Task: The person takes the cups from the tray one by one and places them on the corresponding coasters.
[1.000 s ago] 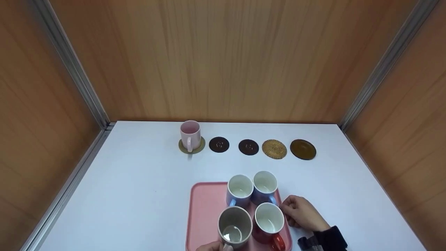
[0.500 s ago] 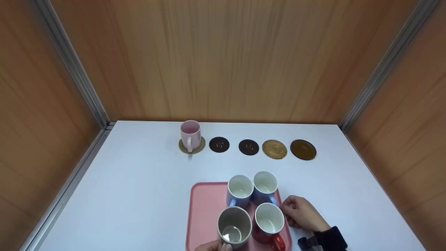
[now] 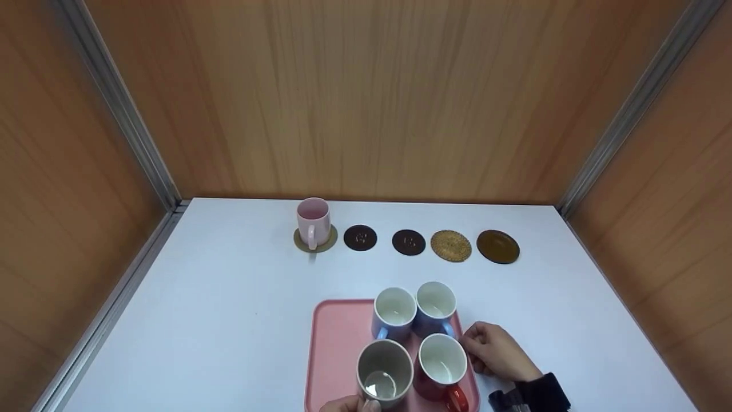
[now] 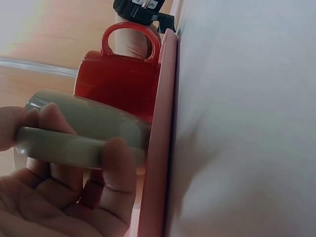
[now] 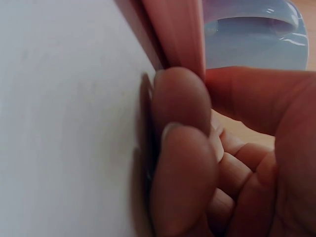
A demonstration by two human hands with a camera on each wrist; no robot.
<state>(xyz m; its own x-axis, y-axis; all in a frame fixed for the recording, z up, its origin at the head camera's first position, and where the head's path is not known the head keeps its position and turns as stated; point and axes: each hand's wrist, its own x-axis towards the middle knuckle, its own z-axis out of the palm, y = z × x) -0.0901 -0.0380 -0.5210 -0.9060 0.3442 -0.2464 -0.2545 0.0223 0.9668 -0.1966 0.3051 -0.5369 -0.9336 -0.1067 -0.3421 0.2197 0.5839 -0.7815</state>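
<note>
A greenish-grey mug (image 3: 384,366) stands at the front of a pink tray (image 3: 337,343). My left hand (image 3: 349,404), mostly cut off by the bottom edge in the head view, pinches its handle (image 4: 59,148) between thumb and fingers. Beside it on the tray is a red mug (image 4: 116,81), handle toward the front. Behind these, two blue mugs (image 3: 394,309) with white insides stand close together. At the tray's right edge my right hand (image 3: 498,350) pinches the rim (image 5: 177,34) between thumb and curled fingers; in the right wrist view the fingertips reach the rim's underside.
Along the back of the white table (image 3: 200,309) runs a row of several coasters, among them a dark one (image 3: 359,237), a woven one (image 3: 450,245) and a brown one (image 3: 498,246). A pink mug (image 3: 313,220) stands on the leftmost coaster. Wooden panels (image 3: 366,103) enclose three sides.
My left hand's thumb and fingers have moved slightly to the right and over the grey mug's handle. My right hand and the mugs look unmoved.
</note>
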